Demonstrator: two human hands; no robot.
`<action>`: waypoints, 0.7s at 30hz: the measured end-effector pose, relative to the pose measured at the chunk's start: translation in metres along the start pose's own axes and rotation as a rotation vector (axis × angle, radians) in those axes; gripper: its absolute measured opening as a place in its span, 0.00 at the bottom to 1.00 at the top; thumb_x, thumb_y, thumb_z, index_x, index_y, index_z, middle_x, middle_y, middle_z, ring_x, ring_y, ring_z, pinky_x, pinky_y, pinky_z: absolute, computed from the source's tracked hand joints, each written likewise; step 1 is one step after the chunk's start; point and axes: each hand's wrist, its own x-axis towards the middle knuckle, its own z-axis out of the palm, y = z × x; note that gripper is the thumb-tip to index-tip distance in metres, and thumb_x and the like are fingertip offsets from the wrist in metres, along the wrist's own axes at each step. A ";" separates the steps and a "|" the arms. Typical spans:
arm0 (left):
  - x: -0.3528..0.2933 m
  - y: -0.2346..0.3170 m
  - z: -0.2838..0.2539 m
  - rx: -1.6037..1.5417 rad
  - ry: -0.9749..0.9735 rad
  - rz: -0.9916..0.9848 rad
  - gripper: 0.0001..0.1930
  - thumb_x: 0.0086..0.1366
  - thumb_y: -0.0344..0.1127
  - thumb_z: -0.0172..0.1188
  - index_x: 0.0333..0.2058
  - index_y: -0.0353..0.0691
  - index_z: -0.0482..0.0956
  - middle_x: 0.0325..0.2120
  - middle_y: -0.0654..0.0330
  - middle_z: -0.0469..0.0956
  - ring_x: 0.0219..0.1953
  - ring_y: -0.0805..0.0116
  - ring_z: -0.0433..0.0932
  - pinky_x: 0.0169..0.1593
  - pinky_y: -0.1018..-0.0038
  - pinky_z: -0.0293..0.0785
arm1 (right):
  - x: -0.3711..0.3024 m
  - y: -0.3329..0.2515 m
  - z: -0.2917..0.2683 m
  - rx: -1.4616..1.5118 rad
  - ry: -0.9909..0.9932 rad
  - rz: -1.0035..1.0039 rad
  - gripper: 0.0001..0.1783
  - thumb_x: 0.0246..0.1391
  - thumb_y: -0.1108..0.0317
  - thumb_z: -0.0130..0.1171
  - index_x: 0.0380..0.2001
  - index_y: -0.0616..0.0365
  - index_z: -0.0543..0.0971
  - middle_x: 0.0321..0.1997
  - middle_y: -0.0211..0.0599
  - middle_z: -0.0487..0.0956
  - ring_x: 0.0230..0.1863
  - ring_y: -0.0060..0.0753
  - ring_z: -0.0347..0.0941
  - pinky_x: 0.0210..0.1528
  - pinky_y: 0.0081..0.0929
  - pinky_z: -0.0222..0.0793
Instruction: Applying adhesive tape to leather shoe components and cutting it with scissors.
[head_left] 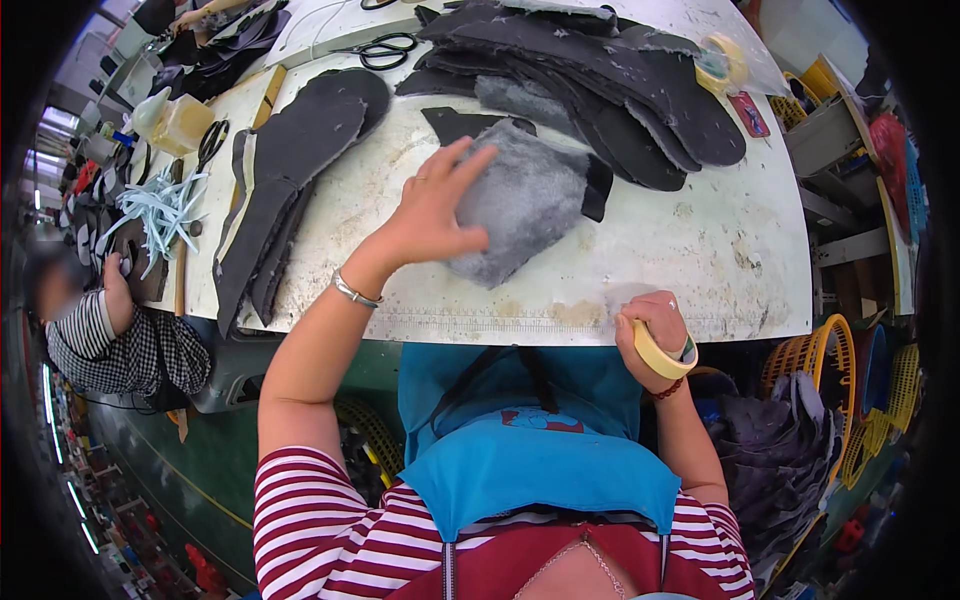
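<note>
My left hand [437, 208] is spread over the left side of a grey fluffy piece of lining [525, 200] on the white table; whether the fingers touch it I cannot tell. Dark flat material [598, 188] shows from beneath the lining's right edge. At the table's front edge, my right hand [655, 335] is closed around a roll of pale yellow tape [664, 350]. Left of the lining lies a small stack of dark boot-shaped cut pieces [300, 160]. A larger pile of similar dark pieces [590, 85] with fuzzy edges covers the back of the table.
Black-handled scissors [386, 50] lie at the back. Another tape roll [722, 62] in clear plastic sits at the back right. Pale blue strips [160, 215] lie on the left, close to a seated co-worker [110, 330]. A yellow basket [830, 365] with dark pieces stands at right.
</note>
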 end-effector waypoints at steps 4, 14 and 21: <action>-0.004 -0.028 0.028 -0.322 0.428 -0.195 0.42 0.59 0.48 0.67 0.72 0.46 0.65 0.66 0.44 0.68 0.67 0.43 0.65 0.69 0.55 0.63 | -0.007 0.002 0.005 0.061 0.014 0.076 0.13 0.46 0.80 0.68 0.35 0.54 0.79 0.34 0.37 0.80 0.36 0.43 0.76 0.41 0.37 0.72; -0.014 0.063 0.006 -1.164 0.745 -0.111 0.30 0.64 0.22 0.66 0.65 0.38 0.73 0.40 0.64 0.80 0.40 0.79 0.78 0.45 0.79 0.76 | 0.018 -0.014 0.013 0.209 -0.050 0.015 0.09 0.54 0.78 0.66 0.37 0.57 0.78 0.37 0.40 0.84 0.38 0.42 0.80 0.49 0.37 0.72; 0.010 0.189 0.015 -1.043 0.246 0.548 0.23 0.59 0.39 0.70 0.52 0.39 0.80 0.52 0.51 0.80 0.56 0.48 0.78 0.60 0.56 0.73 | -0.005 -0.016 -0.051 0.152 0.668 0.077 0.04 0.62 0.76 0.58 0.39 0.61 0.74 0.36 0.42 0.77 0.41 0.37 0.73 0.46 0.34 0.72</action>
